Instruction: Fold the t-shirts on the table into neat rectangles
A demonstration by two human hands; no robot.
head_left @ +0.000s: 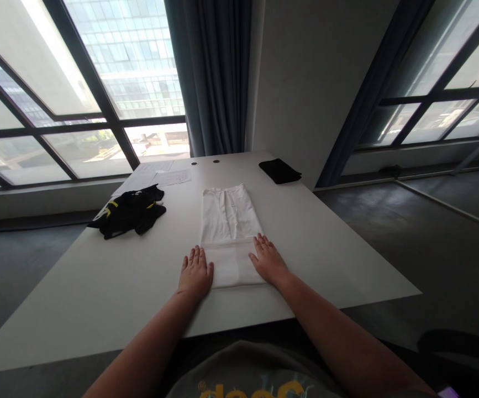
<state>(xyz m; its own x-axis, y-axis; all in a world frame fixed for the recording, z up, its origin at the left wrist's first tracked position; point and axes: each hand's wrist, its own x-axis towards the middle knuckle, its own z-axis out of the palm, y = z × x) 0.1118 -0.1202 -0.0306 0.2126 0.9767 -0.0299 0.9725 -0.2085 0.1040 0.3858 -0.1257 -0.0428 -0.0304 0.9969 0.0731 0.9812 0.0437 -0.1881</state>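
Note:
A white garment (231, 221) lies on the table in front of me, folded into a narrow rectangle. Its near end is turned up over itself, making a flat band across the lower half. My left hand (196, 271) rests flat at the left edge of that band, fingers stretched forward. On the opposite edge my right hand (268, 258) lies flat too, its fingers partly spread over the cloth. Neither hand grips the fabric. Which kind of garment it is cannot be made out for certain.
A crumpled black garment with yellow marks (133, 213) lies at the table's left side. Behind it are paper sheets (168, 177). A folded black cloth (279, 170) sits at the back right. The white table (330, 260) ends close to my body; windows and curtains stand beyond.

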